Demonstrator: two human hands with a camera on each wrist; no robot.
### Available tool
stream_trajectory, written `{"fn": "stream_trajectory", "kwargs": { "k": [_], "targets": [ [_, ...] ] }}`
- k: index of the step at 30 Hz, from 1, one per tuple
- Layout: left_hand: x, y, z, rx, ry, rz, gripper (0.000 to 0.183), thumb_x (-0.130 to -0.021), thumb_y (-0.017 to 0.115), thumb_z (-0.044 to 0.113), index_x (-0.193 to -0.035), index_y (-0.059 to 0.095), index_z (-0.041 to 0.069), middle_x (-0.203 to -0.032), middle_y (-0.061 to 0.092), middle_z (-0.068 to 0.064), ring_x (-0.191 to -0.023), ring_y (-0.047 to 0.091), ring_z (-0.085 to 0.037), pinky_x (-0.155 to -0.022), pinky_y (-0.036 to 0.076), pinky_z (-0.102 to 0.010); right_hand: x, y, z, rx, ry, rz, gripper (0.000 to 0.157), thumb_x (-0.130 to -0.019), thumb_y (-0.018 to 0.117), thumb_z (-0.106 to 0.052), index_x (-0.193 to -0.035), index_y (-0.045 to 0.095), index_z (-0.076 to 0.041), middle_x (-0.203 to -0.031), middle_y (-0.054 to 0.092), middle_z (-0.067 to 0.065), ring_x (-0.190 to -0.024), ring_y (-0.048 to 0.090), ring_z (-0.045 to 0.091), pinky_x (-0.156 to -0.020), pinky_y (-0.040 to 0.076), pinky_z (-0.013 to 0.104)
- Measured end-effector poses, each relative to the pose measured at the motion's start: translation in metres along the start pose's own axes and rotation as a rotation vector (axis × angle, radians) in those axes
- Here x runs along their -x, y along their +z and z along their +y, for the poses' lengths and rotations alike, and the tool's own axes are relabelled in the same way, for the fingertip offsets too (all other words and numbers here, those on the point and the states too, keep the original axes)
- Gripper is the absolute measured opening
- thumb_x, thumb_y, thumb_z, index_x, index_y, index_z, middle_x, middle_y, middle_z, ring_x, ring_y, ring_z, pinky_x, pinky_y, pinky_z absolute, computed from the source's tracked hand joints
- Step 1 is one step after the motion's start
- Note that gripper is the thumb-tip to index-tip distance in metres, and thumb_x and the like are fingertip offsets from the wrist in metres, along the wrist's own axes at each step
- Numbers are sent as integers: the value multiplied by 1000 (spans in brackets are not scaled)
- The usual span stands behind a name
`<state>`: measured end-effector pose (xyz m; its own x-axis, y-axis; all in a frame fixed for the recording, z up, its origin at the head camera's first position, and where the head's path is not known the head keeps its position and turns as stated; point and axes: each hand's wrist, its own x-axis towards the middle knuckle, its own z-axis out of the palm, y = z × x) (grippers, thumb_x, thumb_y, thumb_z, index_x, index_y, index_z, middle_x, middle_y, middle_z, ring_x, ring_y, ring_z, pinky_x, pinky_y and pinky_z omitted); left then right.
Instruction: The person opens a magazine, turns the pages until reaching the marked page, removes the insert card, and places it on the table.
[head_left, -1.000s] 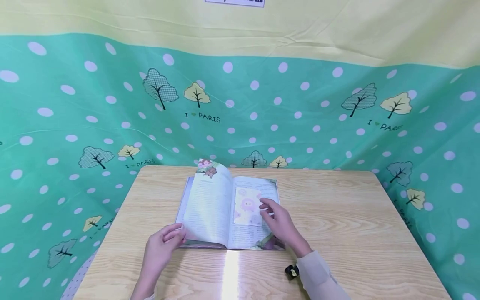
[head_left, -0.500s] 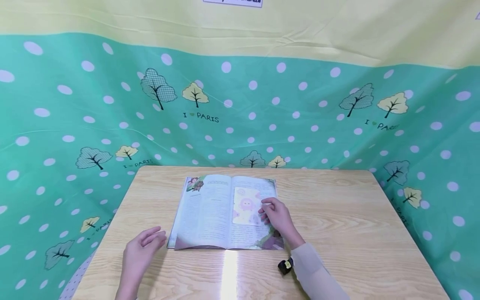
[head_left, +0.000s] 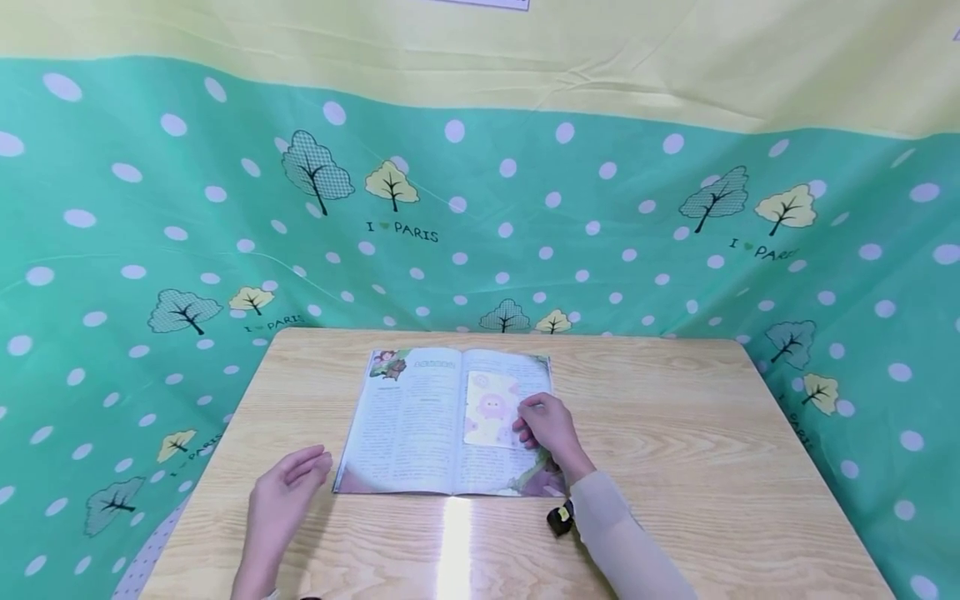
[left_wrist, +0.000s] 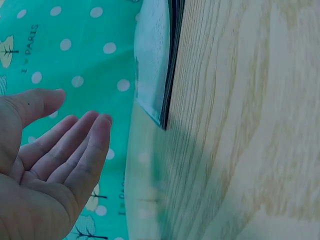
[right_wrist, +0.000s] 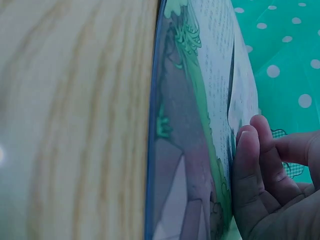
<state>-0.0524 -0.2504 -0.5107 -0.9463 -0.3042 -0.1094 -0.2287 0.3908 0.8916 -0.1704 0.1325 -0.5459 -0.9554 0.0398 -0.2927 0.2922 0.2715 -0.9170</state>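
An open illustrated book [head_left: 408, 442] lies on the table, its two pages flat. On its right page rests a pale card [head_left: 491, 408] with a pink cartoon figure. My right hand [head_left: 550, 429] is at the card's right edge, fingers curled, and pinches that edge; in the right wrist view a dark gap shows under the card [right_wrist: 244, 90] beside the fingertips. Part of the card's edge is hidden by the fingers. My left hand [head_left: 285, 496] is off the book's lower left corner, holding nothing; in the left wrist view its fingers [left_wrist: 82, 155] are loosely extended, apart from the book.
The wooden table [head_left: 675, 433] extends to both sides of the book. A small black object [head_left: 560, 518] is by the right wrist. A green polka-dot cloth [head_left: 420, 275] hangs behind and beside the table. Light reflects off the tabletop below the book.
My left hand let go of the raised left page and drew back left; the page has settled flat. My right hand stays at the card's right edge, its fingers more curled.
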Motion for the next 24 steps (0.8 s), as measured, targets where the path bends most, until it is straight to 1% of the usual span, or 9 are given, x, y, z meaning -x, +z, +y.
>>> {"fn": "stream_trajectory", "kwargs": {
  "k": [3, 5, 9, 13, 15, 17, 19, 21, 24],
  "targets": [
    [-2, 8, 1, -77, 87, 20, 43, -98, 67, 34, -128, 65, 2, -118, 71, -13, -103, 70, -18, -80, 52, -7, -1, 2, -2, 35, 0, 14, 15, -99, 59, -14, -108, 62, -2, -75, 71, 9, -55, 63, 20, -48, 58, 30],
    [-2, 13, 2, -107, 143, 25, 40, -98, 67, 30, -126, 65, 2, -117, 71, -13, -106, 69, -24, -82, 53, -10, -1, 2, -2, 59, -7, 21, 15, -99, 60, -13, -107, 62, -1, -74, 70, 9, -54, 63, 20, -47, 57, 30],
    [-2, 22, 4, -138, 220, 0, 39, -98, 67, 28, -126, 64, 0, -120, 69, -16, -111, 66, -33, -88, 58, -26, -2, 4, -2, 98, -8, 37, 12, -96, 63, -12, -102, 63, -2, -71, 69, 8, -51, 61, 19, -46, 57, 29],
    [0, 30, 8, -190, 260, -32, 40, -98, 68, 25, -128, 63, -1, -126, 66, -19, -115, 63, -37, -92, 57, -40, -3, 5, -1, 126, -21, 37, 10, -95, 64, -11, -100, 63, -3, -69, 68, 8, -50, 61, 17, -45, 57, 29],
    [1, 34, 10, -234, 284, -40, 40, -98, 68, 24, -129, 62, -1, -127, 64, -21, -115, 62, -40, -92, 57, -46, -3, 5, -1, 139, -32, 37, 10, -95, 64, -11, -100, 62, -3, -69, 67, 8, -50, 60, 17, -45, 57, 29],
    [2, 38, 12, -299, 326, -38, 40, -97, 69, 23, -128, 63, -1, -127, 63, -23, -114, 62, -43, -92, 56, -51, -3, 5, 0, 152, -37, 37, 9, -95, 64, -11, -99, 62, -3, -68, 67, 8, -50, 60, 17, -45, 57, 29],
    [4, 41, 13, -365, 384, -24, 40, -95, 71, 21, -127, 64, -1, -126, 63, -24, -114, 61, -44, -91, 56, -54, -3, 5, 0, 163, -39, 37, 8, -95, 64, -10, -98, 61, -3, -68, 66, 8, -50, 60, 16, -45, 57, 29],
    [6, 44, 12, -422, 458, 1, 40, -92, 74, 18, -125, 65, -2, -124, 64, -25, -114, 61, -45, -92, 54, -57, -3, 5, 1, 174, -47, 30, 8, -95, 64, -9, -98, 61, -2, -67, 66, 9, -50, 60, 17, -45, 57, 29],
    [7, 49, 10, -478, 556, 44, 40, -87, 79, 14, -121, 66, -3, -121, 65, -24, -114, 61, -43, -94, 54, -56, -2, 6, 1, 193, -50, 27, 8, -96, 64, -9, -98, 61, -2, -67, 65, 9, -50, 59, 17, -45, 57, 29]
  ]
}}
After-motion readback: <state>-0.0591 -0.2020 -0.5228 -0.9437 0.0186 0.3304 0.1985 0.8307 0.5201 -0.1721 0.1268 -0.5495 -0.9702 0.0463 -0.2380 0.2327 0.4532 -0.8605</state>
